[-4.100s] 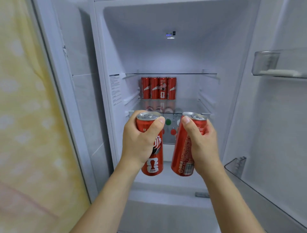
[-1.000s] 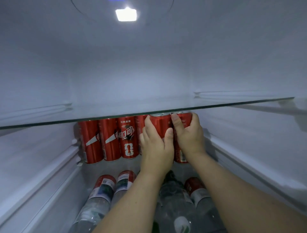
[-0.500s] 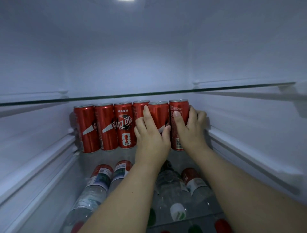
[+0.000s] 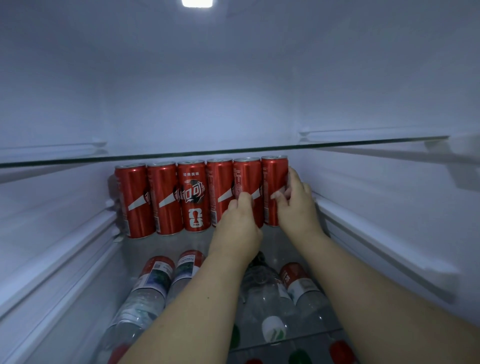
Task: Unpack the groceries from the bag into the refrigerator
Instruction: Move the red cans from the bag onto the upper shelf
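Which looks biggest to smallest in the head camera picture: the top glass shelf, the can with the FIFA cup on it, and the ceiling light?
1. Top glass shelf, spanning the fridge's whole width.
2. FIFA can.
3. Ceiling light, though the picture's top edge cuts it off, so its full size is unsure.

White fridge walls [image 4: 233, 91]; ceiling light [image 4: 197, 3] lit; glass shelf [image 4: 78, 159] above.

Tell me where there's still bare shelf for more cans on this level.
Free: the glass in front of the can row, at the left, up to the left wall; also the strip between the end can and the right wall. Crowded: the back row, six cans side by side, with both hands at its right end.
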A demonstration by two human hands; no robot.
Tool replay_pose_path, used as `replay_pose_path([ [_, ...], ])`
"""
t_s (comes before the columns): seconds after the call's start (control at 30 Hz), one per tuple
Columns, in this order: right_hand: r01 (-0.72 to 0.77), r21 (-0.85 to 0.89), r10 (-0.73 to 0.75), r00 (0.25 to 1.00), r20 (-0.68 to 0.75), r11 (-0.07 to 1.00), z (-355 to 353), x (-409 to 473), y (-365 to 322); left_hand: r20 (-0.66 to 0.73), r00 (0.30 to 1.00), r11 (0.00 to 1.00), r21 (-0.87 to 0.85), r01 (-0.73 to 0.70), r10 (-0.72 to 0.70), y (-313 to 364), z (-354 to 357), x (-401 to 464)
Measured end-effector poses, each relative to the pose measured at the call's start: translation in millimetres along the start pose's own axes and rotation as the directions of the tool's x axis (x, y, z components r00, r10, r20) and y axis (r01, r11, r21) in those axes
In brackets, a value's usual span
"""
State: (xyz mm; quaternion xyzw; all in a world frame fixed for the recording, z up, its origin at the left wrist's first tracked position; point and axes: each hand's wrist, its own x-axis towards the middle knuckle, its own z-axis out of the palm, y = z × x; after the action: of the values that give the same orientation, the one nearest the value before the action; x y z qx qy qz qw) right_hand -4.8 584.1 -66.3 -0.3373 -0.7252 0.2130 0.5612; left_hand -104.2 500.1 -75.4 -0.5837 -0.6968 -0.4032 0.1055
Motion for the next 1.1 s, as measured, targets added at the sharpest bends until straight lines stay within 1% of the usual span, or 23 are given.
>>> replay_pose_path([
  [0.13,-0.085,0.022,0.083,0.994,0.074,0.996,1.1,-0.3,1.2,0.063,0.997,0.998,-0.038,0.049,-0.046,1.1,-1.8,-0.5],
  [0.2,-0.117,0.028,0.115,0.991,0.068,0.993,0.8,0.9,2.4,0.108,0.993,0.998,-0.034,0.061,-0.057,2.0,-2.2,-0.5],
  [0.37,-0.134,0.029,0.132,0.990,0.055,0.991,0.9,1.9,3.5,0.178,0.980,0.996,0.009,0.092,-0.092,1.7,-0.9,-1.5],
  [0.57,-0.129,-0.018,0.130,0.989,0.063,0.991,0.2,1.1,3.7,0.169,0.980,0.994,0.036,0.105,-0.109,2.0,0.0,0.2],
  [0.73,-0.137,-0.059,0.141,0.988,0.067,0.989,0.7,0.9,3.9,0.139,0.984,0.994,0.017,0.106,-0.108,-0.4,1.8,0.8],
  [0.9,-0.159,-0.080,0.165,0.983,0.078,0.984,0.1,0.2,1.6,0.141,0.984,0.994,0.001,0.110,-0.109,-0.1,1.2,1.1],
  [1.0,-0.178,-0.132,0.191,0.978,0.089,0.975,0.7,-0.9,-0.2,0.144,0.983,0.993,0.015,0.115,-0.116,2.2,-1.5,0.0],
  [1.1,-0.183,-0.208,0.209,0.972,0.109,0.961,-0.8,-5.7,-8.1,0.190,0.973,0.991,0.040,0.127,-0.132,4.8,-6.2,-0.4],
])
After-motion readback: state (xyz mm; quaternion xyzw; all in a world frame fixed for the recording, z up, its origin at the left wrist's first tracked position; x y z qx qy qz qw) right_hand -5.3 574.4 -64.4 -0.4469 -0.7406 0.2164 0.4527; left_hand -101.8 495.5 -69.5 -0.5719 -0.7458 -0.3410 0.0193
